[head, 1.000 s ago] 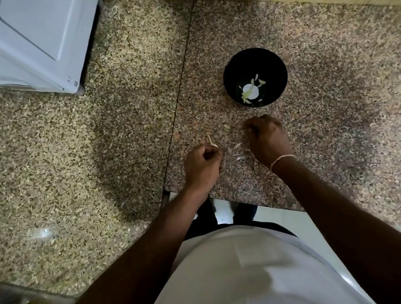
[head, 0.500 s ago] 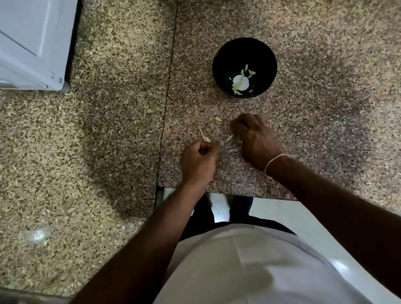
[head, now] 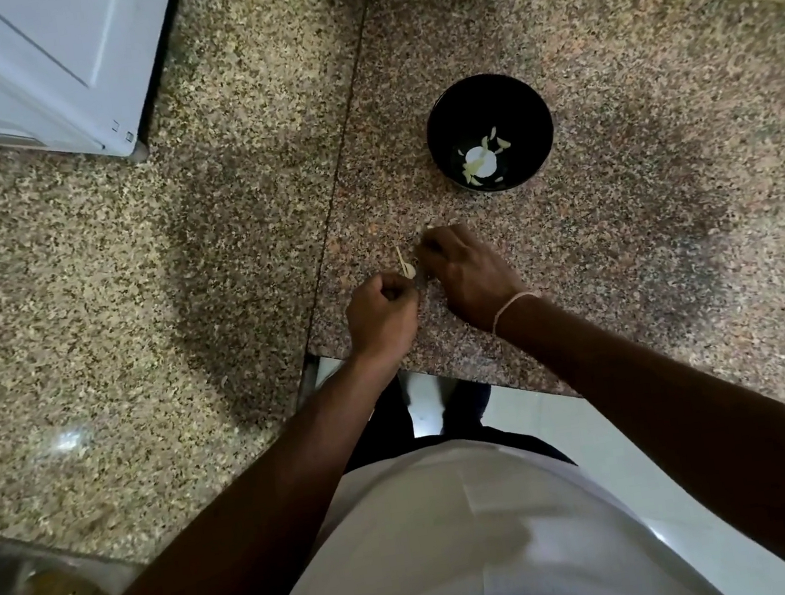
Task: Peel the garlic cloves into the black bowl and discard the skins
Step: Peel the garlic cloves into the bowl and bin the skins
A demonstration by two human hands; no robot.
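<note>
The left hand (head: 383, 316) is curled into a loose fist low over the granite counter (head: 626, 266), its fingertips pinching a garlic clove (head: 408, 270) whose pale stem pokes out just past the knuckles — likely held so to steady it for peeling. The right hand (head: 469, 269) sits just beside, fingers bent down onto the counter; whether they pinch skin I cannot tell. Beyond the right fingertips stands the black bowl (head: 523, 95), holding a few peeled cloves — glossy, cream-white slivers against the dark base.
</note>
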